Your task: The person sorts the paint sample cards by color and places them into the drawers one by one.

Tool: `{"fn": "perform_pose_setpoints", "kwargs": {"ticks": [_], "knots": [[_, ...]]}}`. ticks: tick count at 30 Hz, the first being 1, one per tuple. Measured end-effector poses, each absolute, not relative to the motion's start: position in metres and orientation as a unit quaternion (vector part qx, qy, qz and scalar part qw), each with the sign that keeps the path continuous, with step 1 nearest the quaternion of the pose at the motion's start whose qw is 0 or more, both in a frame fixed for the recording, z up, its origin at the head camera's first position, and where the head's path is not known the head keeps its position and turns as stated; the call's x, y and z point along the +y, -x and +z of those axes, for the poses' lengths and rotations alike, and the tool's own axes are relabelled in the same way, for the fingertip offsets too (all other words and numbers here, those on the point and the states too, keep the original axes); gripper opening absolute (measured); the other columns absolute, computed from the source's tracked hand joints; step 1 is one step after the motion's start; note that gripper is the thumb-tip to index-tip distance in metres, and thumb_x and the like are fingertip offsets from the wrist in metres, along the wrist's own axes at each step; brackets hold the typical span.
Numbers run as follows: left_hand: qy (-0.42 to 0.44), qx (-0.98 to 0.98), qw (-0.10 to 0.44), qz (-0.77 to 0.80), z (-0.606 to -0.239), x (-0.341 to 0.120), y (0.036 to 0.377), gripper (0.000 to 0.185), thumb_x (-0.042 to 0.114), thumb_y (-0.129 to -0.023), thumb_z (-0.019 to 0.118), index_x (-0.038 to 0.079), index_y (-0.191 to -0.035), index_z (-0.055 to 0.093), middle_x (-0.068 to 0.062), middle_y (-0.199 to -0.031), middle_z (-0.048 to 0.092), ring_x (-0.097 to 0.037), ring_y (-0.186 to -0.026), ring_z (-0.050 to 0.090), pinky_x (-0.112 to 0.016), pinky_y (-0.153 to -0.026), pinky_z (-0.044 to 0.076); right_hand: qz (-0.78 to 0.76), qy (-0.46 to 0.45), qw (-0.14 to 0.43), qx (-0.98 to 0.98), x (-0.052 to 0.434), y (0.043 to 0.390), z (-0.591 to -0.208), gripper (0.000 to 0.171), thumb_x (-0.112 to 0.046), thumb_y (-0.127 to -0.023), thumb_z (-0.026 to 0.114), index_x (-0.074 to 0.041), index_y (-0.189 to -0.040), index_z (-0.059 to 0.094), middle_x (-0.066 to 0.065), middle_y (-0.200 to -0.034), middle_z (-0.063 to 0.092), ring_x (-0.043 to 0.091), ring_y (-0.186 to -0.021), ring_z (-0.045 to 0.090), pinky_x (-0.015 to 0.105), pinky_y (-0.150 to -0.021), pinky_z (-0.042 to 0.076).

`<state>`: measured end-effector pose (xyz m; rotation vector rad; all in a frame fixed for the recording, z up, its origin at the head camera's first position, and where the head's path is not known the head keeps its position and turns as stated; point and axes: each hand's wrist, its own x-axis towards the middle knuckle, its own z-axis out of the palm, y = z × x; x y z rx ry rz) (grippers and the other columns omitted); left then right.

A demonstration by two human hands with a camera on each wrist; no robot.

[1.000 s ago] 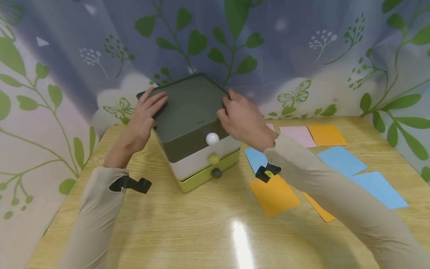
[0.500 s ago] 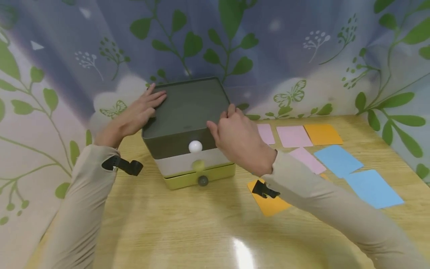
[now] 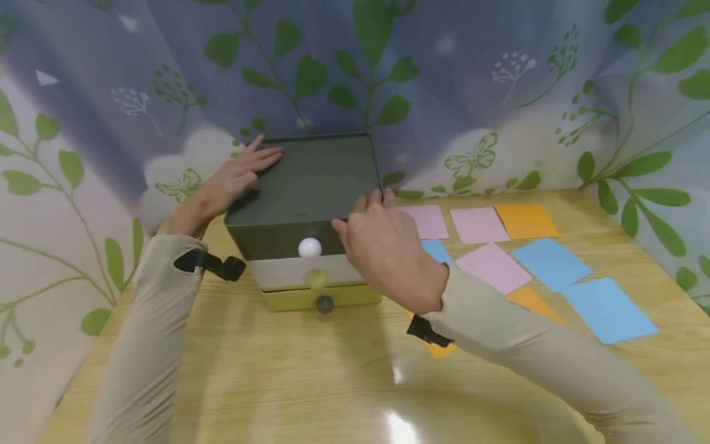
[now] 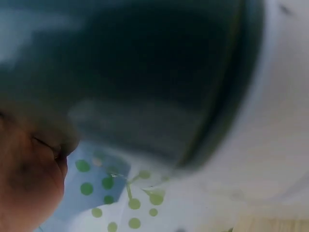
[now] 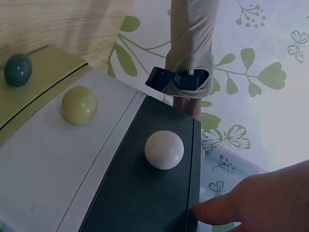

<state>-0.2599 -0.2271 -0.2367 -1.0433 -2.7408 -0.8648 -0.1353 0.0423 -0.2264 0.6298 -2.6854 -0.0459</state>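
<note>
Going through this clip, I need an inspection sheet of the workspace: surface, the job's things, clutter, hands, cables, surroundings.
Surface: wood-grain table, glare near the front.
Job's things: three-tier box, dark over white over yellow-green; from top, white knob, yellow-green knob, dark knob.
Clutter: pink papers, orange papers and blue papers lie right of the box, some partly hidden.
Hands: left hand rests on the box top's left edge; right hand holds its front right corner.
Cables: nothing seen.
Surroundings: leaf-print fabric behind the table.
</note>
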Motion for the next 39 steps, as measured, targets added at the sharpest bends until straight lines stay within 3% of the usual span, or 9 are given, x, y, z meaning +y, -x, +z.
{"fn": "perform_pose_setpoints", "kwargs": {"ticks": [7,15,28,32,39], "knots": [[0.348,-0.890,0.045,-0.293,-0.236,-0.225,0.265,0.057,0.013,-0.092,0.030,-0.007,-0.145,0.036,-0.021,-0.154,0.029,-0.030,-0.148,0.001,-0.051,-0.117,0.003,-0.016,-0.222,0.207,-0.953,0.042,0.134,-0.228,0.054,-0.032,-0.102,0.048,0.018,-0.121,0.058,0.035,-0.119,0.059,0.046,-0.116,0.056,0.041,-0.065,0.059],[0.342,-0.885,0.053,-0.313,-0.240,-0.229,0.259,0.057,0.011,-0.090,0.032,-0.005,-0.145,0.038,-0.019,-0.154,0.030,-0.028,-0.148,0.001,-0.052,-0.117,0.003,0.014,-0.233,0.189,-0.954,0.045,0.133,-0.228,0.052,-0.030,-0.100,0.052,0.017,-0.124,0.055,0.035,-0.124,0.056,0.044,-0.119,0.054,0.043,-0.070,0.058],[0.303,-0.927,0.020,-0.222,-0.225,-0.227,0.229,0.052,0.024,-0.103,0.041,-0.002,-0.148,0.034,-0.017,-0.156,0.026,-0.031,-0.148,0.007,-0.050,-0.117,0.009,0.107,-0.257,0.100,-0.955,0.063,0.136,-0.224,0.049,-0.026,-0.101,0.052,0.012,-0.133,0.051,0.031,-0.138,0.046,0.043,-0.131,0.041,0.047,-0.095,0.048],[0.319,-0.928,-0.004,-0.192,-0.222,-0.220,0.222,0.055,0.027,-0.104,0.040,-0.002,-0.150,0.028,-0.016,-0.158,0.022,-0.029,-0.148,0.003,-0.047,-0.118,0.003,0.137,-0.256,0.082,-0.953,0.069,0.138,-0.223,0.050,-0.026,-0.100,0.052,0.010,-0.135,0.050,0.029,-0.142,0.042,0.041,-0.134,0.038,0.047,-0.099,0.045],[0.326,-0.929,-0.022,-0.176,-0.221,-0.213,0.220,0.060,0.025,-0.104,0.043,-0.005,-0.151,0.021,-0.020,-0.158,0.015,-0.032,-0.147,0.004,-0.044,-0.118,-0.004,0.154,-0.270,0.105,-0.944,0.074,0.140,-0.228,0.045,-0.019,-0.099,0.055,0.010,-0.133,0.052,0.029,-0.141,0.044,0.041,-0.133,0.039,0.048,-0.102,0.042]]}}
